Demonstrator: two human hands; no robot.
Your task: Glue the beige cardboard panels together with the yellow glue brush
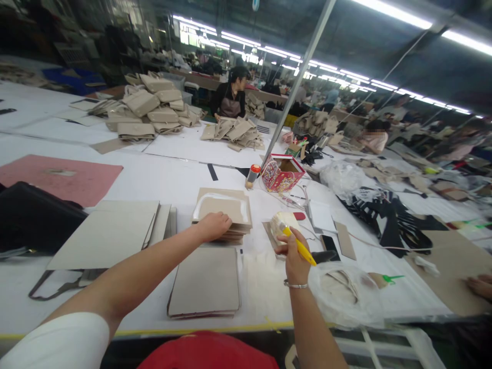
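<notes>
My right hand (296, 259) grips a brush (302, 248) by its yellow handle. The brush's head is at a cream-coated glue tub (275, 223). My left hand (215, 226) has its fingers curled closed at the near edge of a beige panel (221, 206), which tops a stack. A wet white band of glue runs around that panel's border; my fingertips on the edge are partly hidden. Directly in front of me lies a second stack of beige panels (205, 282), near the table edge.
Large beige boards (107, 233) and a black bag (36, 218) lie left. Beyond are a red patterned box (282, 174), a red-capped jar (252, 177) and a slanted metal pole (295, 84). A clear plastic bag (346, 294) sits right. A co-worker (230, 97) is across the table.
</notes>
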